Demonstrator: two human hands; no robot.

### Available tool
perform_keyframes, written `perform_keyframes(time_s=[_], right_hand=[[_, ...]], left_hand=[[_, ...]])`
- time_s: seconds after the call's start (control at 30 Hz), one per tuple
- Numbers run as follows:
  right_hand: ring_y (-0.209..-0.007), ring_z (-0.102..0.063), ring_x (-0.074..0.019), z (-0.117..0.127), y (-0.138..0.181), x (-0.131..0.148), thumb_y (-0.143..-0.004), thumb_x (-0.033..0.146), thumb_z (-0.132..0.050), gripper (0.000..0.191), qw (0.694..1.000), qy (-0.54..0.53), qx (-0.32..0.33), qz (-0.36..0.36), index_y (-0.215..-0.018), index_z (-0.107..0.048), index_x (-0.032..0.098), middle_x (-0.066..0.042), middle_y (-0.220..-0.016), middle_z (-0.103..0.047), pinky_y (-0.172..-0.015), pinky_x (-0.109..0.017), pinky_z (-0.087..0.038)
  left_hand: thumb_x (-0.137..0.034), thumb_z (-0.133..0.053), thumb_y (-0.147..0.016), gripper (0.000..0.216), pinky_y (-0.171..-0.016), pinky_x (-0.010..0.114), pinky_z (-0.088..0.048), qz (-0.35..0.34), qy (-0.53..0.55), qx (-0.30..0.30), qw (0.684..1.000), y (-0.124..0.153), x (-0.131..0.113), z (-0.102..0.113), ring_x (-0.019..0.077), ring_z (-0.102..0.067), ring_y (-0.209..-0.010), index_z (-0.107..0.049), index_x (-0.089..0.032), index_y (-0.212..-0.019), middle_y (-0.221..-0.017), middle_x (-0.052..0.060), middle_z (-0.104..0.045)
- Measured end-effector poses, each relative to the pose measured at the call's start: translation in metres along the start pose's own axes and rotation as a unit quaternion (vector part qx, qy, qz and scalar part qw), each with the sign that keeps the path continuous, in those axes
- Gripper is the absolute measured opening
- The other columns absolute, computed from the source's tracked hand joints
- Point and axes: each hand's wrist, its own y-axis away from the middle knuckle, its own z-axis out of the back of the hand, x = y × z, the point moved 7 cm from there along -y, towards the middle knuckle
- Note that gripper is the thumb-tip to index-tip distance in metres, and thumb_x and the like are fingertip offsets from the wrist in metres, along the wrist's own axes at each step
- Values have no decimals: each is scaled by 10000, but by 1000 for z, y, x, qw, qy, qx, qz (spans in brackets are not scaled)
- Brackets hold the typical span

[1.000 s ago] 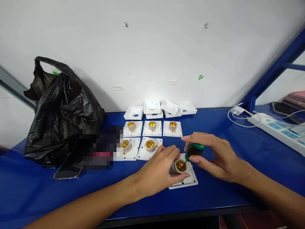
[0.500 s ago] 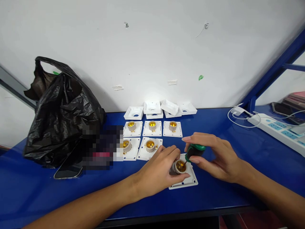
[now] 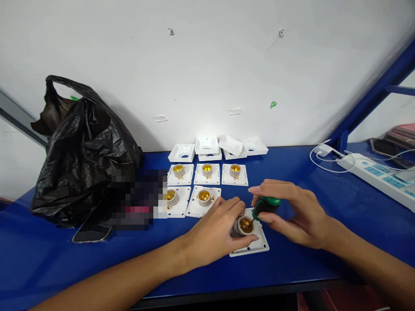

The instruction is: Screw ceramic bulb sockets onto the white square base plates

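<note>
**Screwdriver tip inside a lamp socket held on the blue table**

The left hand (image 3: 216,231) is closed around a lamp socket (image 3: 244,225), with the thumb under it and the fingers over its far side. The socket sits on a white square plate (image 3: 256,246), which lies flat on the blue table (image 3: 292,268) near the front edge. The inside of the socket is brass-coloured and faces up and toward the right.

The right hand (image 3: 293,214) grips a screwdriver (image 3: 263,206) with a green and black handle, fingers curled over the top and thumb below. The thin shaft goes down to the left, and its tip is inside the opening of the socket.

Behind the hands, five more sockets on plates (image 3: 206,173) are laid in two rows, three in the far row and two in the near row, each with the brass opening up. Further back, against the wall, stand some shallow white box covers (image 3: 182,152), open side up; one of them lies tilted on top of the others. I cannot see anything inside them except a round hole in the bottom.

At the left stands a black plastic bag (image 3: 81,151), partly open at the top; its contents are not visible. A phone (image 3: 92,231) lies flat just in front of it. At the far right there is a white power strip (image 3: 379,177) with a white cable (image 3: 319,162).
</note>
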Motion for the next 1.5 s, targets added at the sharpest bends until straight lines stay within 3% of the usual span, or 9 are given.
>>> perform_keyframes(time_s=[0.57,1.07,1.5], right_hand=[[-949,-733,-155,-2,4,0,-975,172,-666,393,1000,-13,13,3,-1353,-555,180,-62,-1124,-763,-826,-312,-577],[-815,-641,-119,-4,-1,8,-1035,226,-603,297,999,13,13,40,-1300,-562,99,-23,-922,-709,-801,-270,-540],[-735,-625,-121,-5,-2,13,-1050,225,-554,228,997,37,13,61,-1232,-577,91,-25,-846,-689,-762,-290,-549]], left_hand=[[-358,-782,-940,295,-1018,447,-444,-2,9,-4,1000,1,1,-2,289,-649,-1086,-588,-211,-1107,-1150,48,-679],[-386,-781,-940,313,-975,441,-460,-24,3,-14,1000,1,1,-2,282,-648,-1055,-604,-209,-1128,-1121,42,-676],[-425,-715,-967,256,-915,422,-470,-27,-30,-12,999,0,2,-4,252,-654,-917,-587,-210,-1020,-982,22,-661]])
